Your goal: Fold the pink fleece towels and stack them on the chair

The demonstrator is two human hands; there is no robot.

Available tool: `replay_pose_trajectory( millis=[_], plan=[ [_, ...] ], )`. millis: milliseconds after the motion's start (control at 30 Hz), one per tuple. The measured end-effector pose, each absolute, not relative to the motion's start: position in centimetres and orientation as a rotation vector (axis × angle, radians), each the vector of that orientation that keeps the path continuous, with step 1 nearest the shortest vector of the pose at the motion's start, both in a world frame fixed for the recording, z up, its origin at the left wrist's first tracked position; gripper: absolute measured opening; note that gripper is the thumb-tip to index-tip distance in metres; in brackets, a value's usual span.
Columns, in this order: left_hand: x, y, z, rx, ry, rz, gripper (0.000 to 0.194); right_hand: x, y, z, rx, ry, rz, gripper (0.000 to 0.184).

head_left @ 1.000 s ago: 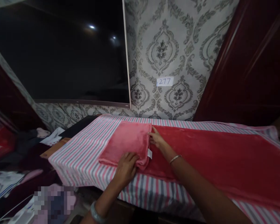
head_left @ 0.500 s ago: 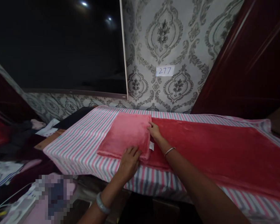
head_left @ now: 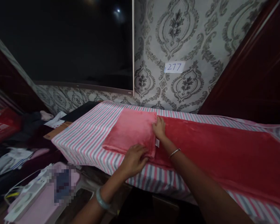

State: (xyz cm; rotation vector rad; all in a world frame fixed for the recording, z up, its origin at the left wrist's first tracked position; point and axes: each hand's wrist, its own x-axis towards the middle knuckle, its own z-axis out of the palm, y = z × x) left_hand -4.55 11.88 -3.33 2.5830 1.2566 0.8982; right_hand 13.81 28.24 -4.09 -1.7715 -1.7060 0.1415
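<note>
A plush red blanket point(head_left: 214, 152) stretches along the table, its left end folded over into a lighter pink square point(head_left: 130, 127). My left hand point(head_left: 134, 160) is at the near right corner of this folded part, fingers bent over the top and thumb at the near edge. Higher up, my right hand point(head_left: 159, 127) grips the folded part's right edge near its far corner. A small white label point(head_left: 157, 143) sticks out from that edge between my hands. Both hands touch the fabric; some fingertips are hidden.
Beneath the blanket lies a striped cloth point(head_left: 81, 127) in pink, grey and white. Behind are a large dark television point(head_left: 84, 43) and patterned wall with a paper marked 277 point(head_left: 174, 67). A power strip point(head_left: 28, 196) rests on a pink surface at lower left, near piled clothes point(head_left: 21, 158).
The view has shifted, moving the scene slightly right and up. My right hand's fingers have shifted along the fold's edge, while my left hand stays at the near corner.
</note>
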Motion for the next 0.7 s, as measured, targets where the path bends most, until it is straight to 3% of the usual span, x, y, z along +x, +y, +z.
replay_pose_trajectory(
  millis=[100,200,367,500,700],
  plan=[
    [-7.3,15.4,-0.5,2.485,1.358,0.938,0.041,11.9,27.1,-2.3,-1.799,-1.811,0.087,0.067],
    [-9.4,20.1,1.1,2.488,1.676,0.696,0.054,10.2,26.0,-1.7,-1.766,-1.993,0.061,0.071],
    [-10.7,23.8,-1.5,2.492,1.957,0.109,0.071,10.0,24.8,-4.0,-1.837,-2.186,0.105,0.075],
    [-10.8,23.3,-3.9,2.504,2.015,0.053,0.071,10.2,24.5,-5.0,-1.870,-2.188,0.092,0.075],
    [-11.0,23.1,-3.3,2.473,1.997,0.012,0.072,9.9,25.2,-2.9,-1.908,-2.169,0.164,0.070]
  ],
)
